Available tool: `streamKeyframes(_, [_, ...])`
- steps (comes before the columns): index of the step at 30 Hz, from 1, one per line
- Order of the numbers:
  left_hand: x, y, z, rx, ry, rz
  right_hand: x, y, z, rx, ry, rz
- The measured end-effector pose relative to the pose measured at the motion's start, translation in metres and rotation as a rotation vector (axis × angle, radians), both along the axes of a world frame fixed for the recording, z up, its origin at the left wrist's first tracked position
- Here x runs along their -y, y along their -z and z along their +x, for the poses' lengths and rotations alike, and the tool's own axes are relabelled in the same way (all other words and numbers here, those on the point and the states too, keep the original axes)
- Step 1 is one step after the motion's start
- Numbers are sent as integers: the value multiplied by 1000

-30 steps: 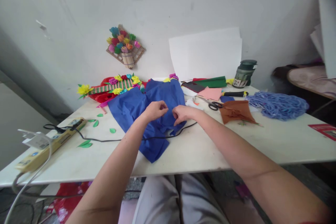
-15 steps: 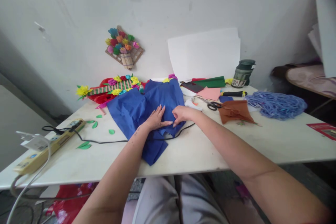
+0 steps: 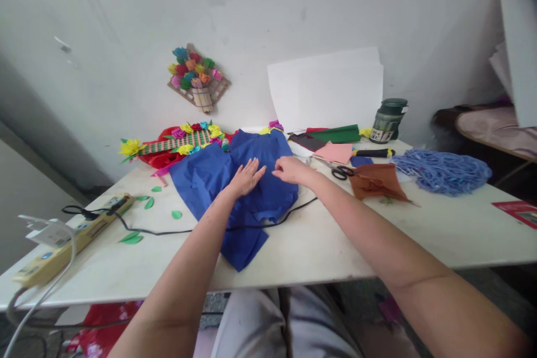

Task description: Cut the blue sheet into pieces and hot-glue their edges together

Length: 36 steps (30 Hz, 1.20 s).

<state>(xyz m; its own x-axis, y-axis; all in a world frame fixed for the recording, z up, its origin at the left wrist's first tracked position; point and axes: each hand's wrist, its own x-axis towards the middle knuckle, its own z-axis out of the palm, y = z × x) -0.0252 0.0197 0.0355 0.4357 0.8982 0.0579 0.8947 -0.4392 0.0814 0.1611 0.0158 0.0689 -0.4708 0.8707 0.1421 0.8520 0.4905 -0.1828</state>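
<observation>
A large crumpled blue sheet (image 3: 262,148), of cloth or paper (I cannot tell which), lies in front of me with one corner towards the table's front edge. My left hand (image 3: 246,178) rests flat on it, fingers stretched out. Just to the right, my right hand (image 3: 289,169) is over the sheet's right part with its fingers curled together; whether anything is pinched in them is hidden. A thin black cord (image 3: 293,213) runs across the sheet's lower part, below both hands.
On the right lie scissors (image 3: 342,172), a brown piece (image 3: 375,182) and a blue strand bundle (image 3: 444,170); a dark green jar (image 3: 388,121) stands behind. To the left are green paper leaves (image 3: 176,215), a power strip (image 3: 79,240) and a flowered craft piece (image 3: 180,142).
Both hands have moved a little away from me over the blue sheet, the right one lifting off the sheet's lower edge. The sheet's right edge now spreads rounder. The view has shifted slightly.
</observation>
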Motion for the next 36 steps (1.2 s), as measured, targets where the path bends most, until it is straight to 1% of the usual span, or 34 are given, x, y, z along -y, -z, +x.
streamKeyframes(1, [-5, -3, 3, 12, -9, 26, -5, 2, -3, -15, 30, 50])
streamKeyframes(3, [-13, -5, 12, 40, -32, 54, -15, 6, -11, -1, 20, 64])
streamKeyframes(6, [-25, -2, 24, 27, -49, 57, -31, 14, -22, 55, 15, -6])
streamKeyframes(8, [-31, 2, 27, -1, -68, 45, -40, 18, -26, 94, 30, -55])
streamKeyframes(11, [-36, 11, 23, -30, -104, -9, -51, 25, -27, 182, 26, -156])
streamKeyframes(14, [-38, 19, 17, -10, -109, -71, -56, 33, -25, 239, 13, -249])
streamKeyframes(20, [-39, 28, 11, 80, -102, -88, -61, 46, -22, 208, 15, -276])
streamKeyframes(24, [-38, 32, 9, 112, -95, -92, -61, 47, -22, 192, 11, -281])
streamKeyframes(28, [-36, 32, 7, 171, -107, -91, -61, 42, -22, 231, 3, -280])
streamKeyframes(33, [-34, 29, 9, 237, -191, -124, -65, 36, -18, 221, -28, -336])
streamKeyframes(36, [-31, 29, 10, 245, -241, -102, -67, 36, -16, 226, -37, -329])
